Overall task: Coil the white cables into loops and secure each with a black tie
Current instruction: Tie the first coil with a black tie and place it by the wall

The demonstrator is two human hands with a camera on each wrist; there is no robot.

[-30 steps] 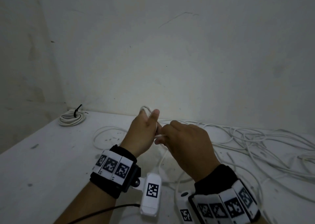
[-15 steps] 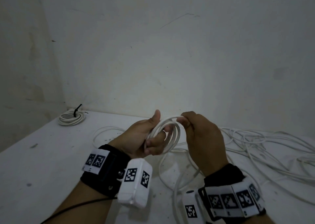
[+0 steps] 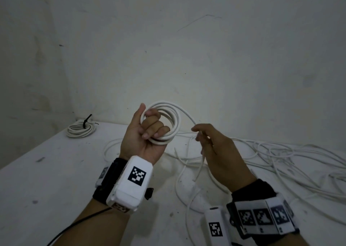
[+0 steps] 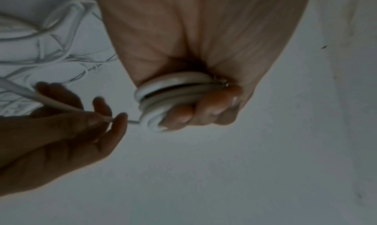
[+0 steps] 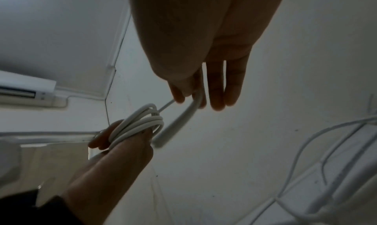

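My left hand (image 3: 149,127) is raised palm-up above the table, its fingers curled through a small coil of white cable (image 3: 173,122) of several turns. The same coil (image 4: 163,98) shows in the left wrist view, wrapped round my fingers. A free strand runs from the coil's top down to my right hand (image 3: 199,135), which pinches the white cable (image 5: 195,102) between thumb and fingers just right of the coil. From there the cable drops to the table. A finished coil (image 3: 80,130) with a black tie (image 3: 86,121) lies at the far left corner.
A loose tangle of white cables (image 3: 280,157) sprawls over the right half of the white table (image 3: 46,180). Bare walls close in behind and on the left. An air-conditioning unit (image 5: 24,91) shows high up in the right wrist view.
My left hand has turned palm-up and risen with the coil, which has gained turns. My right hand has moved off to the right and down, sliding along the free strand.
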